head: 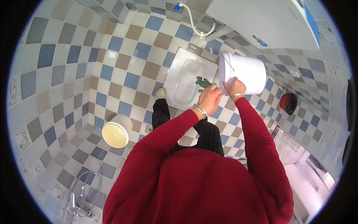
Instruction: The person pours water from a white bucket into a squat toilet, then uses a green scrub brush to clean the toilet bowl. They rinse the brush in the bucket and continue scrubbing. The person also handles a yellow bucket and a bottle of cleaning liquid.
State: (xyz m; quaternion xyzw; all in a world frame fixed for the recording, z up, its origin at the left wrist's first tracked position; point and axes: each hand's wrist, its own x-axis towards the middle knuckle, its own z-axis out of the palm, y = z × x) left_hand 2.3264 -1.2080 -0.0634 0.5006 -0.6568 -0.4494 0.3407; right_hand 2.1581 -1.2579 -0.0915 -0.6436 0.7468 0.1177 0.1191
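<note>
A white plastic bucket (247, 72) is tipped on its side, its mouth facing the white squat toilet pan (173, 86) set in the floor. My right hand (236, 87) grips the bucket near its rim, the thumb lying at the edge. My left hand (210, 98) is just left of the bucket's mouth, with curled fingers around a bunch of dark green leaves (204, 82). The leaves stick out past the fingers over the right side of the pan. The inside of the bucket is hidden from me.
A white bucket with a yellowish inside or contents (115, 135) stands at left. A white hose (191, 21) hangs past the pan beside a large white appliance or cabinet (260, 22). A red bin with a black bag (288, 103) is at right; a chrome mixer tap (77, 207) is lower left.
</note>
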